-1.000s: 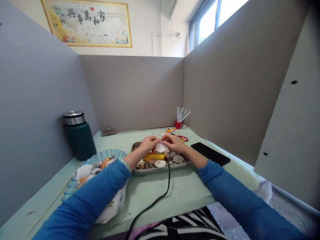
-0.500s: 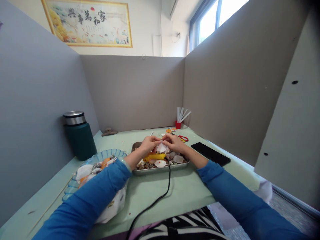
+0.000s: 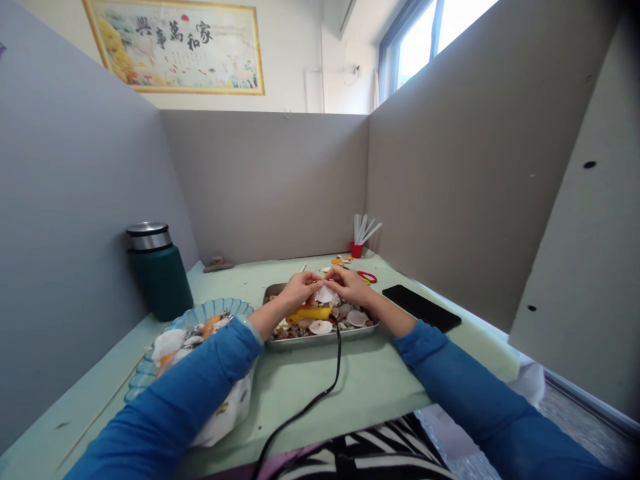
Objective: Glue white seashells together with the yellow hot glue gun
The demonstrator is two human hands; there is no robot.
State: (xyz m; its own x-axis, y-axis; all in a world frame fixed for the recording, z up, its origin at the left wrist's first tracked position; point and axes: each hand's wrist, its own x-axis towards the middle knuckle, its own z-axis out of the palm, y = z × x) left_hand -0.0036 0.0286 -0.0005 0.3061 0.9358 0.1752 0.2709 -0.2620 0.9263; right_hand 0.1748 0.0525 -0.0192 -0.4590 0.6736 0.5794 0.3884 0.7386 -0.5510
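Observation:
Over a metal tray (image 3: 300,342) of shells, my left hand (image 3: 301,288) and my right hand (image 3: 349,285) meet with fingertips pinched together. Between them is a white seashell (image 3: 326,294), its upper edge covered by the fingers of both hands. Just below the hands, a yellow glue gun (image 3: 311,314) lies across the tray on the loose shells, its black cord (image 3: 327,390) running toward me. A flat white shell (image 3: 321,327) with a small red spot rests at the tray's near side.
At left stand a green bottle (image 3: 161,280) and a blue scalloped dish (image 3: 235,305) of shells. A black phone (image 3: 421,307) lies at right. Red-handled scissors (image 3: 369,276) and a red cup (image 3: 357,251) of white sticks are behind the tray. Grey partitions (image 3: 270,187) enclose the table.
The white shell between my fingers has tilted slightly. Both hands stay in nearly the same place, and everything else is still.

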